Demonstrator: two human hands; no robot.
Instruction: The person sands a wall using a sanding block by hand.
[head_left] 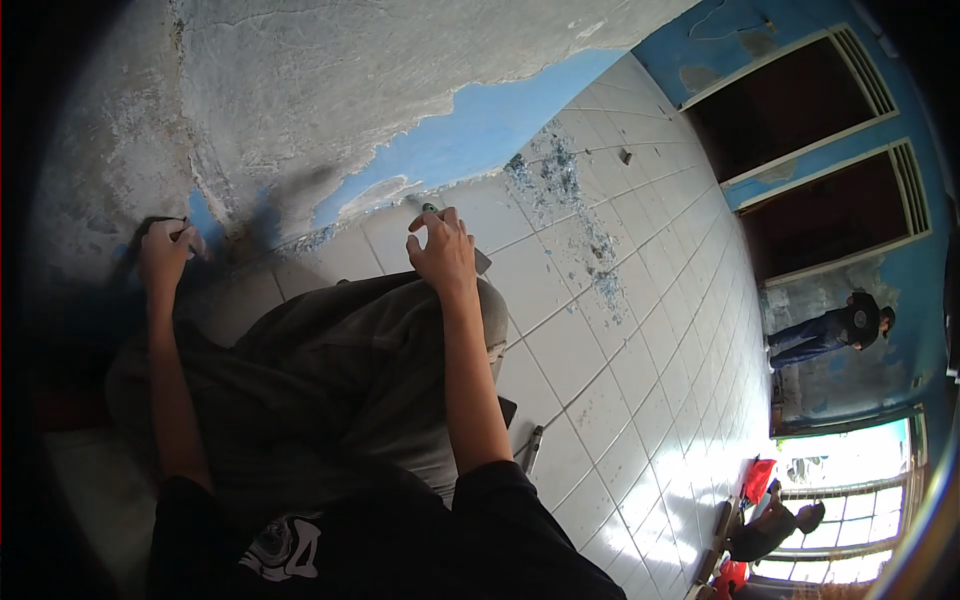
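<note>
At the left, my left hand is closed on a dark, thin-edged piece against the lower part of the wall. Its exact kind is too dark to make out. Over my bent knee hangs my right hand, its fingers loosely curled with a gap between thumb and forefinger. A small green thing shows just past those fingertips. Behind the hand, a grey flat corner sticks out, mostly hidden. The wall is bare grey plaster with a ragged strip of blue paint low down.
Blue paint flakes litter the white tiled floor. A dark-and-grey tool lies beside my right hip. Across the room one person stands by the wall, another is near the bright window. Two dark doorways open at the far side.
</note>
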